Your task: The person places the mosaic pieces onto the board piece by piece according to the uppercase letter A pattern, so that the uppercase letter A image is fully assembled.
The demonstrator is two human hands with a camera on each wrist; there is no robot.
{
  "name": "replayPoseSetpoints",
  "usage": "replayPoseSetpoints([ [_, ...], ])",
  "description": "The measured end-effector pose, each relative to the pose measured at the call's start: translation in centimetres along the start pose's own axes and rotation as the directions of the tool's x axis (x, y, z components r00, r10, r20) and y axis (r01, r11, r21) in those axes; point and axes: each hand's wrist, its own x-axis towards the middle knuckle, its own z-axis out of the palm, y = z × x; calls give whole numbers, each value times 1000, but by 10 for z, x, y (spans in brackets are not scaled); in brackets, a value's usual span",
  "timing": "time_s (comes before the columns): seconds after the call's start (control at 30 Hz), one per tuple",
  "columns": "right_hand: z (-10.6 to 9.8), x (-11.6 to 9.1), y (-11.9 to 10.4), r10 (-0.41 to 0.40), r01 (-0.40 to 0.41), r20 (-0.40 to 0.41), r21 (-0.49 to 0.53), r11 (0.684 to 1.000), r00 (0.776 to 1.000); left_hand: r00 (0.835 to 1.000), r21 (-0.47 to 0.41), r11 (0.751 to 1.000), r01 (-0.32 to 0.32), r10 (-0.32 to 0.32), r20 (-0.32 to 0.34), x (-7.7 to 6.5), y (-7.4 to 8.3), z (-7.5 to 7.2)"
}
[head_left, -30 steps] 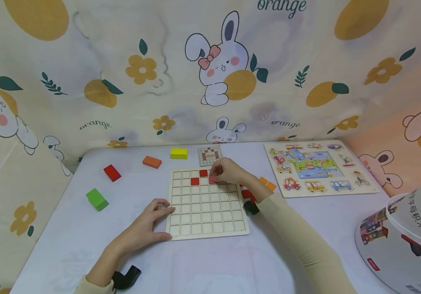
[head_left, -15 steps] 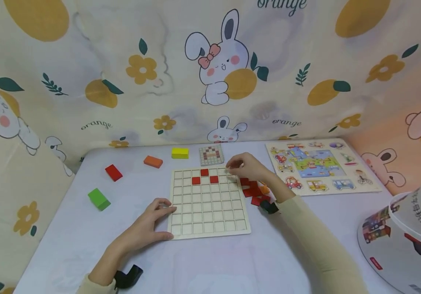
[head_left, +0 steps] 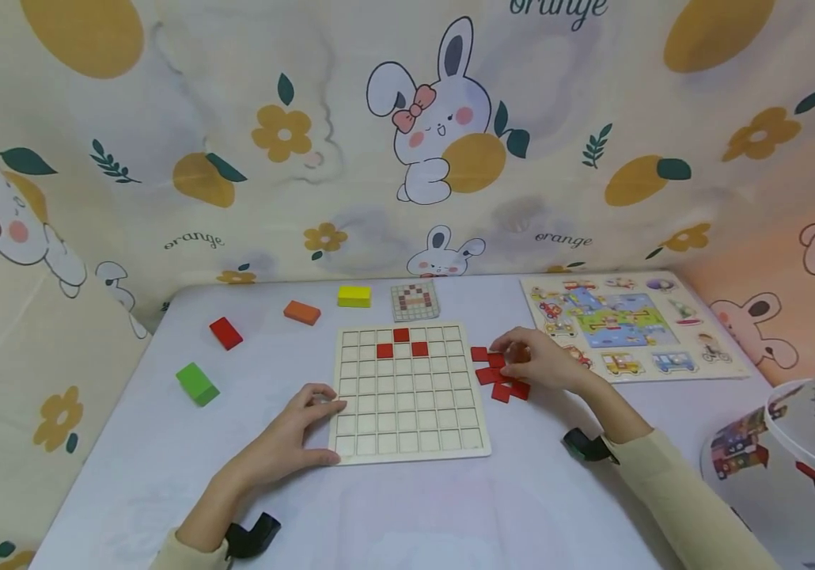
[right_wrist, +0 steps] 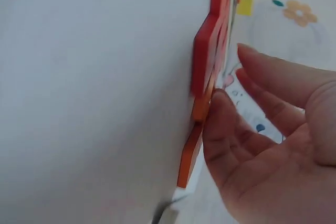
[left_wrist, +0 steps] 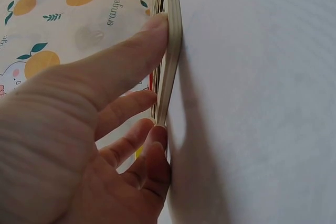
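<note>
Orange tiles [right_wrist: 190, 156]: two in right-wrist view, mostly hand-hidden in head view. Three red tiles [head_left: 401, 335] near grid board [head_left: 406, 400] top edge. Left hand [head_left: 289, 434] loosely spread, touching left edge; right hand [head_left: 548, 360] fingers parted, nothing visibly held.

Plenty of room up front: a hand could slide over the table [head_left: 415, 514] between the sleeves to the grid board [head_left: 411, 404]. Left edge is blocked by the left hand [head_left: 286, 435]; right side's got red tiles [head_left: 487, 376] plus the right hand [head_left: 543, 360], puzzle [head_left: 624, 321] and bucket [head_left: 792, 483] beyond.
</note>
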Motion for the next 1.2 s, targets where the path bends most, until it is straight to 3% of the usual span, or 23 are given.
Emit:
replayPoseSetpoints([
  [0.47, 6, 5, 2, 23, -23, 13, -11, 1000, 1000, 1000, -2, 1000, 1, -1, -2, 0, 0, 0],
  [0.73, 6, 11, -5, -1, 2, 30, -29, 1000, 1000, 1000, 8, 1000, -9, 9, -3, 0, 1, 0],
  [0.93, 9, 29, -27, -48, 48, 40, -11, 999, 998, 1000, 3, 1000, -24, 24, -2, -1, -1, -1],
  [1.2, 42, 72, -69, -110, 93, 167, 109, 990, 980, 1000, -5, 1000, -22, 22, -2, -1, 0, -1],
])
